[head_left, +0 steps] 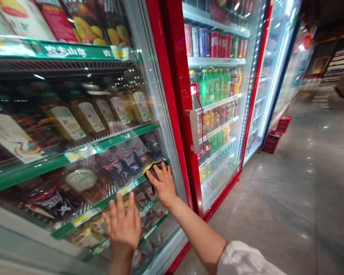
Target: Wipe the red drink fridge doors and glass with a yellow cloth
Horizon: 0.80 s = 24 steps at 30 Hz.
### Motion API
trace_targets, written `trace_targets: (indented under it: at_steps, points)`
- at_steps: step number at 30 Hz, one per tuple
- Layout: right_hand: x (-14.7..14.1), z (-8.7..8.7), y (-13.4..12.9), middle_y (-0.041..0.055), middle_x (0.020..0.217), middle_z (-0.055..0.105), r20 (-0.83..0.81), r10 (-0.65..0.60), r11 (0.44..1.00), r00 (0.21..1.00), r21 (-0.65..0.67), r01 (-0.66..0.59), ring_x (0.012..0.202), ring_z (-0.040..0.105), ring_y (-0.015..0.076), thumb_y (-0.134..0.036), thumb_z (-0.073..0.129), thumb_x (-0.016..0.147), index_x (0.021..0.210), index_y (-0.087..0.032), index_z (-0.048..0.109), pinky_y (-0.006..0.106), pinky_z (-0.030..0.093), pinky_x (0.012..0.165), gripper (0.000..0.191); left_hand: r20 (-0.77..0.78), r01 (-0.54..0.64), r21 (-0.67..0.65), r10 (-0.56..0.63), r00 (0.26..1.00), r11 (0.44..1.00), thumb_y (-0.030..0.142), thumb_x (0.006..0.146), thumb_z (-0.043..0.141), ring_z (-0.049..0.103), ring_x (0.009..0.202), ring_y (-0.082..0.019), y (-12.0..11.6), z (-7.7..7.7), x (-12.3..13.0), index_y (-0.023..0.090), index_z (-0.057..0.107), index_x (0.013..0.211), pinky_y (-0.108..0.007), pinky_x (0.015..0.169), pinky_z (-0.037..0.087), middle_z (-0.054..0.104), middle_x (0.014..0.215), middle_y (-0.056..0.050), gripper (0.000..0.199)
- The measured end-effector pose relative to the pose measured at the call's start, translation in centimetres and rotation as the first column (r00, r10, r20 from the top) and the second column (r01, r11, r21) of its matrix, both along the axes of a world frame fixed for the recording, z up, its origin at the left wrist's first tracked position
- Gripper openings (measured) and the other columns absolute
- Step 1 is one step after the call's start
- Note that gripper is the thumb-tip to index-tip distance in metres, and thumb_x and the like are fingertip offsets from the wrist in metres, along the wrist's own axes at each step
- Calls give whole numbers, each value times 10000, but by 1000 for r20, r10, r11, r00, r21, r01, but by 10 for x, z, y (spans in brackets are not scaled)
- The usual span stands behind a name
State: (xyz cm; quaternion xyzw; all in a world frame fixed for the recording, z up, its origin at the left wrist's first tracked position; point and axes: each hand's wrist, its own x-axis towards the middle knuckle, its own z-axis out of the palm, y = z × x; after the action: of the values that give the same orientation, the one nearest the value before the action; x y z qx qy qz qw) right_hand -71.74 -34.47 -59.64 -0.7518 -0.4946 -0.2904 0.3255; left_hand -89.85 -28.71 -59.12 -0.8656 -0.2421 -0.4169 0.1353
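Observation:
My right hand presses a black and yellow cloth flat against the glass door of a drinks fridge. Part of the cloth is hidden under my fingers. Lower and to the left, my left hand is open with its fingers spread, holding nothing. It is at the same glass; whether the palm touches it I cannot tell. Behind the pane, bottles with pale labels line one shelf, and dark-labelled bottles lie behind the hands' level.
A red door frame borders the glass on the right. Beyond it stands a second lit fridge with green bottles, cans and a door handle. Red boxes sit on the grey floor farther along.

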Motion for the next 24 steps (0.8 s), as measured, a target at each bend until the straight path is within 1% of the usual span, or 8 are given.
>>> trace_targets:
  at_steps: [2, 4, 7, 11, 13, 16, 19, 24]
  points:
    - [-13, 16, 15, 32, 1671, 299, -37, -23, 999, 999, 37, 25, 1578, 53, 341, -221, 585, 936, 1542, -381, 391, 660, 154, 1226, 656, 17, 10, 24, -10, 1000, 1000, 189, 945, 584, 179, 1545, -396, 4, 0, -6, 366, 134, 1608, -684, 1216, 216, 82, 1706, -73, 820]
    - [-30, 17, 28, 13, 1679, 280, -9, 20, 1000, 1000, 22, -19, 1580, 30, 340, -275, 587, 945, 1548, -400, 369, 675, 124, 1224, 653, 20, 27, 31, -28, 999, 999, 191, 944, 585, 185, 1543, -400, 8, 1, -12, 362, 136, 1609, -688, 1211, 220, 95, 1705, -84, 820]
    - [-47, -11, 27, -28, 1655, 338, 81, 93, 996, 992, -23, -92, 1581, 60, 304, -315, 571, 964, 1532, -435, 384, 638, 92, 1246, 609, -1, 39, 26, -39, 999, 999, 190, 944, 576, 184, 1542, -404, 11, 1, -24, 343, 127, 1611, -692, 1209, 210, 104, 1703, -97, 819]
    - [-38, -45, 3, -49, 1541, 514, 191, 146, 988, 971, 20, -153, 1577, 104, 240, -239, 573, 953, 1464, -439, 496, 547, 111, 1277, 554, -32, 3, 24, -2, 999, 1000, 176, 938, 572, 183, 1544, -396, 14, 4, -42, 345, 145, 1602, -688, 1215, 196, 100, 1698, -77, 808]
    - [-30, -39, -1, -29, 1536, 518, 161, 99, 989, 982, 95, -115, 1582, 70, 235, -160, 539, 945, 1466, -421, 500, 551, 164, 1267, 583, -43, -28, 28, 30, 999, 999, 166, 943, 562, 182, 1547, -381, 13, 5, -51, 344, 162, 1598, -678, 1221, 196, 121, 1693, -70, 788]
    - [-34, -7, 12, 64, 1621, 390, -15, -37, 978, 999, 206, 40, 1582, -28, 309, -96, 499, 918, 1523, -316, 449, 631, 223, 1222, 645, -67, -76, 18, 77, 995, 997, 158, 957, 541, 173, 1553, -357, 11, 8, -60, 325, 173, 1594, -662, 1227, 201, 176, 1681, -77, 755]
    - [-61, 14, 28, 72, 1658, 316, -22, -8, 985, 1000, 174, 12, 1579, -45, 336, -109, 531, 899, 1544, -318, 412, 678, 183, 1213, 688, -93, -120, -2, 119, 989, 993, 157, 965, 529, 160, 1558, -340, 7, 10, -65, 299, 180, 1592, -647, 1232, 205, 215, 1670, -88, 732]
    - [-78, -16, 14, 6, 1593, 442, 128, 151, 988, 980, 11, -153, 1577, 74, 289, -113, 571, 888, 1501, -405, 457, 631, 149, 1238, 688, -127, -165, -44, 159, 979, 985, 166, 957, 529, 163, 1560, -325, 5, 9, -74, 276, 256, 1582, -634, 1246, 169, 216, 1667, -93, 691]
